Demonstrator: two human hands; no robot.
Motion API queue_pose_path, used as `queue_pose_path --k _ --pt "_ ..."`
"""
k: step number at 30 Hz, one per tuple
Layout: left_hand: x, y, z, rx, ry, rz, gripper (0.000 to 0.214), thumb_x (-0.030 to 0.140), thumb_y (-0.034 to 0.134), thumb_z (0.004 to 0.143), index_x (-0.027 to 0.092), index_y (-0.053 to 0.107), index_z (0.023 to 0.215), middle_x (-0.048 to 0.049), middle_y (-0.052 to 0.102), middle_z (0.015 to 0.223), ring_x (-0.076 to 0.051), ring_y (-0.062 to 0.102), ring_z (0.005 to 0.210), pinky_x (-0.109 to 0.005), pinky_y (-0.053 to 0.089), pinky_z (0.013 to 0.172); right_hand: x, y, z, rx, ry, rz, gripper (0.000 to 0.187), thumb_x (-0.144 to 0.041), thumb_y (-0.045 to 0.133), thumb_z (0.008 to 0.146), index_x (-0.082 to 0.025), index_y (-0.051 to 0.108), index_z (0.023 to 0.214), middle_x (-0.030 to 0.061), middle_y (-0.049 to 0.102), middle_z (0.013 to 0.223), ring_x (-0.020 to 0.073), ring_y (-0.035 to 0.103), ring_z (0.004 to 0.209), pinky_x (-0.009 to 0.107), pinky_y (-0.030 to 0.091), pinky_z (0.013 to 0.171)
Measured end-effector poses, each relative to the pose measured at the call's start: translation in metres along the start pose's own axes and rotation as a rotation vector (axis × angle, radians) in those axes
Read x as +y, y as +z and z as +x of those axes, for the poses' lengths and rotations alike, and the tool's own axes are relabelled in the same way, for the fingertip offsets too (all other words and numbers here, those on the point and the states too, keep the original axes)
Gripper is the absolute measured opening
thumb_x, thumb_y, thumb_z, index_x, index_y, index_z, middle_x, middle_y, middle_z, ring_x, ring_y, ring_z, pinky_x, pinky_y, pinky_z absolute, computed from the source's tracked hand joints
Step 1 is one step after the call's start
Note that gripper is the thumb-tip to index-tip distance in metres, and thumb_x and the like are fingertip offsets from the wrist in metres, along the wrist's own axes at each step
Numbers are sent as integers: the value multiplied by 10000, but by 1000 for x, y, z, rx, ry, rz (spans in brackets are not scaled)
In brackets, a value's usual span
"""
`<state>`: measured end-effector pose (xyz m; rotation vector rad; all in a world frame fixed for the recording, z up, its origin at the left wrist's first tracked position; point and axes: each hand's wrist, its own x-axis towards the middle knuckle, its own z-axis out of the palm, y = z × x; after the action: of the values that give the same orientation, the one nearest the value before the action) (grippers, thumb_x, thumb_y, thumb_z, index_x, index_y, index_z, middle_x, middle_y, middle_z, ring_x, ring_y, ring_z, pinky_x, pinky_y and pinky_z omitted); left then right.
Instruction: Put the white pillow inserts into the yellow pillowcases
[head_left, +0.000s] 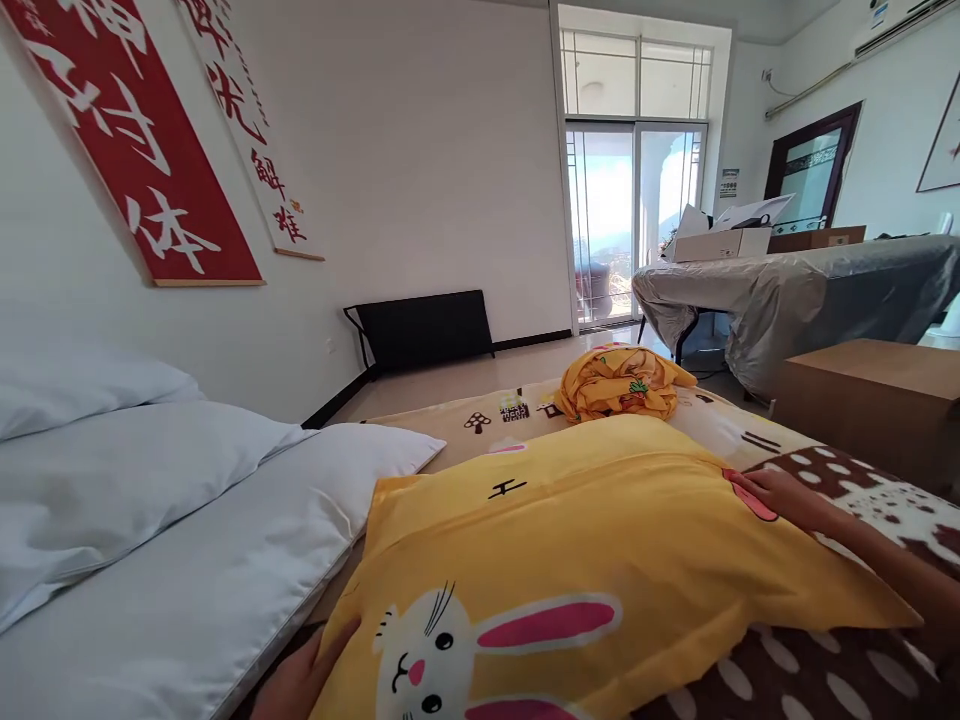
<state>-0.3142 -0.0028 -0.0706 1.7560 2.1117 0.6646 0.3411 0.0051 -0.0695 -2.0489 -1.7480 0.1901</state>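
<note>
Nearest the camera, in the head view, a yellow pillow (pixel 600 530) with a rabbit print lies over a patterned blanket (pixel 817 670), plump in the middle and flat at its right corner. The person's left hand (pixel 300 680) is at its near left edge, thumb side against the cloth; the other fingers are out of sight, so how firmly it grips cannot be told. The right hand (pixel 780 497) has its fingers laid over the far right part, on a pink patch; whether they pinch the fabric is also unclear. To the left, white pillows (pixel 247 570) overlap, the nearest close beside the yellow one; beyond, on the far part of the blanket, sits a bunched orange cloth (pixel 622 385). At the right stands a cardboard box (pixel 870 400), and farther off a desk (pixel 795 285) under plastic sheeting. If only one side were pulled, the yellow cover could twist or crease along its long seam. A wide sweep leftward could knock the white pillows out of line, and a push away from the person could drive the far edge into the bunched cloth. A loose hold at either edge might let the cloth slip.
</note>
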Motion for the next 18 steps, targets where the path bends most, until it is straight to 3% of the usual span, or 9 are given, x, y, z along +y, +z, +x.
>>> queue_pose_path --k 1,3,5,8,9,11,14,16,18 --pt "0 -3 -2 11 -9 32 570 584 319 803 154 641 991 -86 728 937 -291 679 894 -385 562 765 -8 -4 -3 45 21 -140 445 -517 440 833 -175 720 878 133 728 810 308 680 761 378 517 669" --pt "12 -8 -8 175 70 156 583 528 309 813 110 581 1114 -148 664 1129 -323 615 1057 -457 505 894 -39 -12 -12 190 5 -348 421 -398 439 854 -133 663 1093 174 712 965 327 678 840 427 519 707" --pt "42 -7 -21 375 311 268 543 423 270 854 93 537 1193 -157 595 1249 -295 550 1166 -463 446 987 -90 -13 -25 305 -199 -372 422 -324 416 878 -122 599 1201 171 666 1128 307 644 994 442 509 822" --pt "113 13 -48 345 773 368 445 270 308 883 162 498 1271 -74 563 1317 -195 530 1206 -350 476 977 -184 4 -50 251 -697 -236 453 -357 407 920 -139 513 1303 129 570 1304 250 530 1201 406 438 994" --pt "138 22 -56 309 870 403 449 236 334 873 164 487 1290 -68 548 1337 -193 515 1224 -354 470 987 -212 13 -58 212 -824 -196 492 -372 419 921 -122 468 1342 127 520 1359 240 462 1271 398 397 1045" --pt "179 40 -65 250 959 443 464 217 372 858 124 487 1298 -96 537 1345 -219 496 1244 -393 447 1012 -255 32 -67 166 -943 -119 510 -364 413 932 -108 426 1373 122 471 1404 226 391 1326 389 354 1085" --pt "204 58 -58 222 899 415 448 239 404 853 90 522 1260 -131 551 1322 -250 504 1229 -445 409 1038 -274 52 -63 107 -919 -91 502 -362 353 958 -115 402 1392 118 469 1407 228 406 1312 398 344 1084" --pt "193 61 -46 243 860 397 448 319 420 871 104 532 1248 -133 566 1304 -263 521 1204 -463 403 1031 -260 56 -53 83 -865 -110 523 -413 361 952 -133 408 1390 117 491 1388 239 429 1291 420 350 1074" --pt "170 60 -35 294 868 408 487 405 439 873 127 516 1265 -123 568 1303 -266 518 1202 -457 392 1029 -232 53 -45 89 -831 -148 550 -451 394 934 -160 397 1401 109 476 1402 246 406 1310 443 333 1082"
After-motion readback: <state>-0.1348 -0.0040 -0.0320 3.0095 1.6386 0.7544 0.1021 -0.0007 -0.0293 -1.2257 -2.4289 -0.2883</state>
